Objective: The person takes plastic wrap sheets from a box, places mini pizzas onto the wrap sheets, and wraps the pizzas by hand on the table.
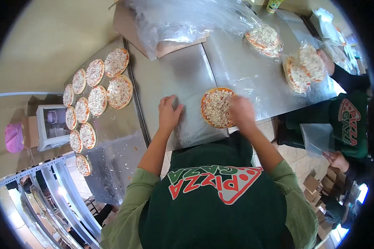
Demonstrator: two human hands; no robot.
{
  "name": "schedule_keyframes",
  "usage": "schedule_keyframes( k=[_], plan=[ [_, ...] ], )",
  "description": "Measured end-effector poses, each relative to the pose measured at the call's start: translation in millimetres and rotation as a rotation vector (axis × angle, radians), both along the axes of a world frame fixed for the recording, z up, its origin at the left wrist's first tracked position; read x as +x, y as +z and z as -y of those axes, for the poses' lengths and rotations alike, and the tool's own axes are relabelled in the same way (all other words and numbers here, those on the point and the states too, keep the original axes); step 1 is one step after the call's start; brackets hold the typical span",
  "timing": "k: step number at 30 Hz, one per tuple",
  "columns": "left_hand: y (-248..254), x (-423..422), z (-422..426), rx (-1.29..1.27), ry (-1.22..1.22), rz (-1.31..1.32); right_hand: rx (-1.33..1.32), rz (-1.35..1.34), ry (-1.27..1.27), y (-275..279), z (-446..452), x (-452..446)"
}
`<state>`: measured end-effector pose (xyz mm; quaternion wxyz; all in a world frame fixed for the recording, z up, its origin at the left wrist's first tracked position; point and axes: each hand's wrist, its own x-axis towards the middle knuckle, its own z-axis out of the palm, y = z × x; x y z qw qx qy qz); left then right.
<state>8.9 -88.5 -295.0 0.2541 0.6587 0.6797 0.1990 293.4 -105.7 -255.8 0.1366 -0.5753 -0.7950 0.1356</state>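
A round pizza with grated cheese and red sauce (pixel 217 108) lies on the metal table in front of me. My right hand (pixel 242 111) is at the pizza's right edge; motion blurs its fingers. To the left of the pizza, my left hand (pixel 169 111) rests over a clear plastic sheet on the table (pixel 185 127), its fingers apart and nothing in them. Whether my right hand grips the pizza or the plastic to its right (pixel 253 89) cannot be made out.
Several cheese-topped pizzas (pixel 97 100) lie on the left table. A cardboard box of clear bags (pixel 170 25) stands at the back. On the right, a co-worker's hand (pixel 327 62) holds a bagged pizza (pixel 312 64), beside other bagged pizzas (pixel 264 40); their other hand (pixel 337 160) holds an empty bag.
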Motion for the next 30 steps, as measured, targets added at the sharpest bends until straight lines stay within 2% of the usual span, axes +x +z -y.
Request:
schedule_keyframes(
  k=[1,2,4,5,8,10,11,13,14,15,17,20,23,25,27,28,29,30],
  plan=[
    [8,0,0,0.114,-0.008,-0.145,-0.076,0.053,0.151,4,7,-31],
    [13,0,-2,0.23,-0.016,-0.291,-0.155,-0.153,0.303,-9,21,-59],
    [10,-4,-10,0.063,-0.057,-0.257,-0.218,-0.17,0.589,-8,36,-102],
    [9,-4,-14,-0.022,-0.08,-0.24,-0.193,-0.142,0.643,-16,38,-112],
    [-8,-9,-21,0.0,-0.132,-0.207,-0.127,-0.078,0.755,-47,44,-125],
    [-13,-19,-35,-0.217,-0.167,-0.026,-0.089,-0.054,0.765,-56,45,-120],
    [-15,-23,-40,-0.325,-0.188,0.061,-0.112,-0.195,0.647,-57,49,-115],
    [18,-20,-45,-0.733,0.006,0.589,-0.149,-0.475,0.403,-44,58,-104],
    [35,-16,-47,-0.933,0.115,0.852,-0.152,-0.646,0.163,-30,63,-94],
    [44,-9,-42,-0.777,0.182,0.976,-0.154,-0.813,-0.081,-18,67,-81],
    [55,18,-17,-0.452,0.308,1.2,-0.416,-1.182,-0.603,-14,78,-54],
    [10,59,18,-0.005,-0.112,0.54,-0.44,-1.442,-0.785,-39,87,-29],
    [21,94,23,0.346,-0.516,-0.099,-0.406,-1.428,-0.819,-44,86,-25],
    [-4,99,17,0.51,-0.55,-0.678,-0.28,-1.261,-0.826,-42,82,-13],
    [-10,111,14,0.462,-0.569,-0.772,-0.125,-1.036,-0.824,-44,80,12],
    [35,125,16,0.319,-0.575,-0.584,-0.136,-1.057,-0.903,-27,73,25],
    [58,135,15,0.171,-0.572,-0.4,-0.075,-0.876,-0.914,-25,67,47],
    [52,143,4,0.193,-0.679,-0.289,0.004,-0.747,-0.896,-33,55,64]
  ],
)
